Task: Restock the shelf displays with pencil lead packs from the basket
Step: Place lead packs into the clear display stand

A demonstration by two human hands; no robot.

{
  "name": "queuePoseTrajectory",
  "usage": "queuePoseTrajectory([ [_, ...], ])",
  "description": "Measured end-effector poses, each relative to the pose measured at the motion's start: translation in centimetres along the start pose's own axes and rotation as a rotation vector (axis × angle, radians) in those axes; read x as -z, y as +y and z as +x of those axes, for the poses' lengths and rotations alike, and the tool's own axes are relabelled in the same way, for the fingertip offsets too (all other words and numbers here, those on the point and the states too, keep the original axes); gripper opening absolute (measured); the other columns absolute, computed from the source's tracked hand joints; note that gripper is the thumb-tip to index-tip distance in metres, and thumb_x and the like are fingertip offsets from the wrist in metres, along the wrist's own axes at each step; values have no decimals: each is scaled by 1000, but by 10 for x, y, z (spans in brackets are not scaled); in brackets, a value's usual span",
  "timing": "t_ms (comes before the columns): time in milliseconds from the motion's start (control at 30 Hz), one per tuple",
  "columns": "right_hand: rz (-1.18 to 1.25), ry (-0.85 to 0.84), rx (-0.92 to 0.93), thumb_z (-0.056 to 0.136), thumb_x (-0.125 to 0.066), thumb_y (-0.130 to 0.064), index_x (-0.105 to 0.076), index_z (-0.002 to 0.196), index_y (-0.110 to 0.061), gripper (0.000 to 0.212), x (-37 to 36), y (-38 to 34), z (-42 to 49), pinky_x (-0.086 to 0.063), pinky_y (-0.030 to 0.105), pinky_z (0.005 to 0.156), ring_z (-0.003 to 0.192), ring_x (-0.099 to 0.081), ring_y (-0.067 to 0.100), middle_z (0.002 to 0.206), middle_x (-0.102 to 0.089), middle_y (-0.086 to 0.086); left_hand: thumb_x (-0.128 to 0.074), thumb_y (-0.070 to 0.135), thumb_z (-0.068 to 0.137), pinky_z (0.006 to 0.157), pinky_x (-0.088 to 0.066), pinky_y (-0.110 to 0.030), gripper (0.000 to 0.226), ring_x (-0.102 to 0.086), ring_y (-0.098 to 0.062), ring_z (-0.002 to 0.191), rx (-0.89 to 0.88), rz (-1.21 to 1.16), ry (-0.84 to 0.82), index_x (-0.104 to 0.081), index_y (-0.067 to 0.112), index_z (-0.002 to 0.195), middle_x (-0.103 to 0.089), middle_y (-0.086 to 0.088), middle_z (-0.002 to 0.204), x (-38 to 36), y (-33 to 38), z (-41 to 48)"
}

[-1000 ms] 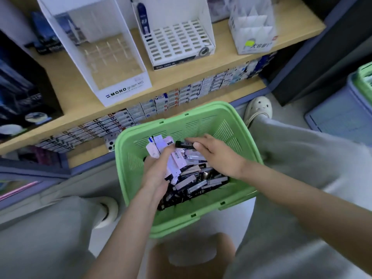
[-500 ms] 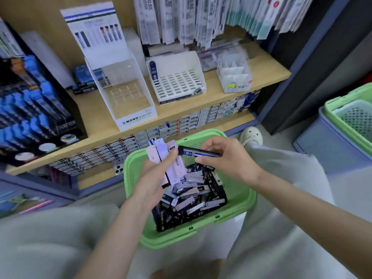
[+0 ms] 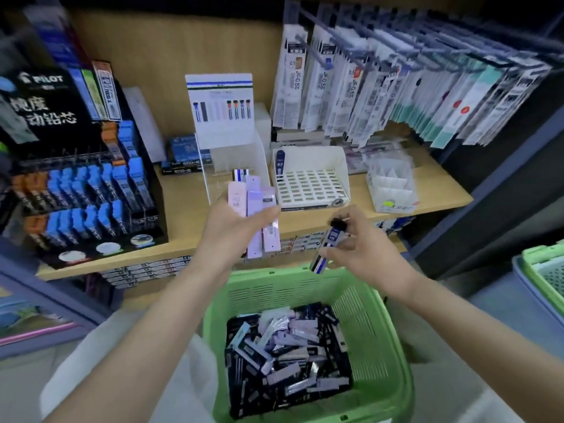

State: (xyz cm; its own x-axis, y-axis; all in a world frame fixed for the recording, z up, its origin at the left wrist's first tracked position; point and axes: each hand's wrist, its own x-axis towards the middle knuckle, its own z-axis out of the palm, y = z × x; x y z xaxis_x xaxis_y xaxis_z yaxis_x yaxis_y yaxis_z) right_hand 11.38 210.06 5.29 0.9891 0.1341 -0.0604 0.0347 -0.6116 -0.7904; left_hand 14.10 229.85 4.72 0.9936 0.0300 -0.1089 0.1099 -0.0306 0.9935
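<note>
Head view, looking down and forward at a wooden shelf (image 3: 183, 196) in a stationery aisle, with dark uprights at the right and a grey floor below. A green basket (image 3: 393, 346) sits low between my arms, its bottom covered by a loose heap of lead packs (image 3: 287, 358). A second green basket (image 3: 546, 270) stands at the far right edge.

On the shelf, left to right: a black stepped display (image 3: 76, 178) of blue and orange packs, a clear acrylic display (image 3: 244, 154) with a printed back card, a white slotted tray (image 3: 311, 184) holding one dark pack upright in its back left corner, and a small white divider box (image 3: 390, 187). Hanging refill packs (image 3: 396, 87) fill the pegs above.

Left hand (image 3: 232, 230) – fingers and thumb curled round a fan of pale pink and lilac packs (image 3: 256, 215), held upright in front of the clear display. Right hand (image 3: 366, 248) – fingertips pinch a blue-and-white pack (image 3: 328, 245) with a black cap, tilted, above the basket's far rim and below the slotted tray. The two hands are near each other but apart.

Legible writing: "PILOT" on the black display, with Chinese characters beneath it; "JF-0.5" and "0.5" on the hanging packs. The print on the packs in my hands is too blurred to read.
</note>
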Motion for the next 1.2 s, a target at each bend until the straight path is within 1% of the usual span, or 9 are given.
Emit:
queuePoseTrajectory([
  [67,35,69,76,89,-62,-12,-42,93,-32,29,-5,-13,32,-57,42,71,70,-67,19,92,-59,-6,-75,18,79,70,-46,-21,9,-62,-13,73,-18,-30,102,-69,14,86,-68,1,82,15,9,19],
  [133,21,132,151,94,-54,-14,-45,97,-25,15,-16,-26,66,-52,52,76,78,-65,29,91,-64,2,-73,12,81,64,-50,-17,12,-65,-4,67,-37,-122,174,-67,23,82,-70,12,74,27,13,34],
  [200,43,172,222,95,-51,-14,-51,100,-15,5,-30,-41,99,-51,48,81,84,-63,26,91,-65,5,-71,10,82,57,-51,-13,15,-65,3,64,-34,-187,208,-66,21,92,-69,13,80,38,14,45],
  [333,78,251,349,90,-58,-9,-62,94,-10,5,-62,-78,151,-46,18,73,79,-59,12,85,-62,-2,-70,11,83,50,-49,-11,18,-63,5,57,11,-244,272,-64,16,100,-67,8,84,58,9,61],
  [567,29,300,420,87,-62,-5,-64,95,-4,9,-96,-104,212,-50,32,81,81,-60,15,85,-64,0,-69,11,84,48,-46,-10,21,-62,3,60,10,-253,300,-63,13,103,-66,6,85,85,4,73],
  [700,41,290,402,87,-58,-2,-64,95,-5,11,-91,-106,227,-52,40,81,85,-65,21,83,-65,1,-69,13,84,44,-43,-8,14,-58,9,52,29,-233,296,-61,22,89,-64,9,80,96,0,74],
  [1067,-214,34,350,89,-58,-2,-53,105,-9,18,-98,-99,236,-49,31,84,86,-60,20,90,-61,4,-70,19,84,43,-44,-10,18,-61,0,64,117,-215,310,-64,18,101,-67,6,83,106,-3,73],
  [1133,-282,38,368,88,-60,-3,-53,101,-8,16,-102,-97,241,-49,37,83,87,-59,22,93,-59,5,-68,18,85,44,-45,-9,20,-62,-2,68,128,-231,298,-65,14,105,-68,5,87,105,-3,74],
  [1200,-359,90,428,86,-63,-5,-57,99,-8,14,-105,-96,245,-46,29,78,86,-54,17,97,-52,0,-67,17,87,45,-45,-8,20,-63,-3,71,136,-246,288,-66,13,106,-70,4,90,104,-3,75],
])
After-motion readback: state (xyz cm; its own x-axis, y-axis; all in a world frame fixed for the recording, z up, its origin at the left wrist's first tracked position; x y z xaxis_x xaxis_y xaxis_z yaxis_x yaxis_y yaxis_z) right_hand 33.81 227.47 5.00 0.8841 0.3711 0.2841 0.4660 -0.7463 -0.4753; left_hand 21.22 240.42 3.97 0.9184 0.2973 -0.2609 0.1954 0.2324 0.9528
